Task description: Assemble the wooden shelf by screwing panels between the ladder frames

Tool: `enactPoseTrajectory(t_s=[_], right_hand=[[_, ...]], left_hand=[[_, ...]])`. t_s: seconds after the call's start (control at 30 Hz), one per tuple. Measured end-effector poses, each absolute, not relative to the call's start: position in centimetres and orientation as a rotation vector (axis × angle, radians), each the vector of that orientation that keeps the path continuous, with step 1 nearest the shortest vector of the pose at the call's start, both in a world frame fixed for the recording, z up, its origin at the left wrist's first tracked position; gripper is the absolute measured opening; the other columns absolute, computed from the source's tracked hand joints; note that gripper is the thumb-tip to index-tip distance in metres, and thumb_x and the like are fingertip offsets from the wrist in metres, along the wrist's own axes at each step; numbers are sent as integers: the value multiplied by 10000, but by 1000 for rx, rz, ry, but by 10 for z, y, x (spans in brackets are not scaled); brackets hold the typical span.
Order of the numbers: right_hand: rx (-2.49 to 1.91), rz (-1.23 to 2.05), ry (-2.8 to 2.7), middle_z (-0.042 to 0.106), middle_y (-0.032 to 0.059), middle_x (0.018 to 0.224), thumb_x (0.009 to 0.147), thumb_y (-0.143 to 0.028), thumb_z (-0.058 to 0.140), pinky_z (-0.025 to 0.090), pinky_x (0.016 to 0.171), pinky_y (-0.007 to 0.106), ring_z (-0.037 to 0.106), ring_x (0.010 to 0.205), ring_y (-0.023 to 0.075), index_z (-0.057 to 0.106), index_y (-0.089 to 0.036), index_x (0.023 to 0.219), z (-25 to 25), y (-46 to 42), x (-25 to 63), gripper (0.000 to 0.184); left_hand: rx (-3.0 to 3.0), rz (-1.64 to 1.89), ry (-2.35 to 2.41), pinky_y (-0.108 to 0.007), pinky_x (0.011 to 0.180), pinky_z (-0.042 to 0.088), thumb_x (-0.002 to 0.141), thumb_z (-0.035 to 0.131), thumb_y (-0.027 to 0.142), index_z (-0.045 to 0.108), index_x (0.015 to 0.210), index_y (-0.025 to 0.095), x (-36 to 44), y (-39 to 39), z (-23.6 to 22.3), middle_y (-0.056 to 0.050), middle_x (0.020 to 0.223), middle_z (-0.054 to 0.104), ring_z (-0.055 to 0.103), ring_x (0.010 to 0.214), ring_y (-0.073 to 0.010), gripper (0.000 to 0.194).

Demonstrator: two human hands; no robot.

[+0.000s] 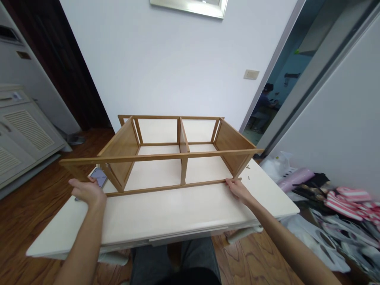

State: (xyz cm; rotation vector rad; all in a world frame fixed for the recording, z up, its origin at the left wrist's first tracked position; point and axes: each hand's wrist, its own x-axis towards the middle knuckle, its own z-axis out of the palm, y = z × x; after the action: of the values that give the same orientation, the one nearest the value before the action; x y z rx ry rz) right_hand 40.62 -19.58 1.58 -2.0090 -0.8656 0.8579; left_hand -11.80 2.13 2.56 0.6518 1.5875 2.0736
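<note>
A brown wooden shelf frame [184, 168] lies on the white table [178, 213], with panels at both sides and a divider in the middle. My left hand [90, 192] is closed around the near left end of the frame, by its lower rail. Part of those fingers is hidden behind the wood. At the right end of the same lower rail, my right hand [236, 187] grips the wood, thumb on the near side. A flat purple-grey item [99, 177] lies behind my left hand, partly covered by the frame.
Two small pieces of hardware [248, 167] lie on the table's right side. A white wall [178, 59] stands behind the table. Bags and striped cloth [347, 202] are heaped on the right. A louvred cabinet [28, 126] is at left. Through the doorway a person [263, 103] sits.
</note>
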Motion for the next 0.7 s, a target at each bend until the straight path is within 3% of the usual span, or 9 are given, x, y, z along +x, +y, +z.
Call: enactPoseTrajectory(t_s=[0.13, 0.27, 0.37, 0.53, 0.6, 0.7], right_hand=[[-2039, 697, -1140, 683, 59, 1107, 1005, -417, 639, 591, 825, 374, 674, 927, 176, 659, -156, 1152, 27, -199, 386, 301], [-1905, 546, -1383, 561, -46, 726, 970, -514, 646, 511, 714, 319, 573, 671, 143, 637, -177, 1177, 41, -198, 343, 396], [-1775, 472, -1501, 424, -81, 632, 931, -595, 631, 437, 668, 297, 517, 614, 153, 609, -200, 1271, 52, -185, 304, 522], [-1658, 391, -1587, 427, -69, 662, 923, -633, 589, 382, 636, 287, 501, 606, 156, 594, -199, 1287, 59, -151, 255, 566], [-1643, 364, -1591, 434, -66, 664, 939, -619, 569, 366, 617, 286, 488, 595, 154, 596, -191, 1264, 57, -141, 246, 538], [-1639, 318, -1578, 440, -63, 661, 991, -561, 511, 355, 604, 287, 462, 572, 143, 607, -183, 1206, 52, -134, 244, 445]], left_hand=[[664, 2079, 1634, -209, 432, 325, 1097, 236, 550, 401, 677, 197, -118, 23, 22, 37, 601, 428, 437, 511, -96, 572], [667, 2106, 1637, -220, 488, 382, 1042, 391, 640, 514, 755, 177, -118, 23, 20, 55, 623, 461, 446, 511, -80, 559], [720, 2112, 1651, -248, 486, 377, 1058, 264, 599, 477, 697, 197, -117, 20, 18, 32, 607, 470, 477, 530, -113, 581], [873, 2116, 1700, -305, 497, 405, 1014, 180, 585, 465, 694, 220, -113, 14, 18, 4, 608, 488, 499, 540, -165, 563], [932, 2195, 1733, -348, 595, 481, 994, 255, 567, 460, 769, 222, -113, 9, 26, -12, 704, 522, 544, 632, -187, 460], [993, 2455, 1771, -438, 932, 502, 940, 466, 520, 397, 969, 232, -109, -9, 44, -74, 1025, 531, 583, 979, -237, 297]])
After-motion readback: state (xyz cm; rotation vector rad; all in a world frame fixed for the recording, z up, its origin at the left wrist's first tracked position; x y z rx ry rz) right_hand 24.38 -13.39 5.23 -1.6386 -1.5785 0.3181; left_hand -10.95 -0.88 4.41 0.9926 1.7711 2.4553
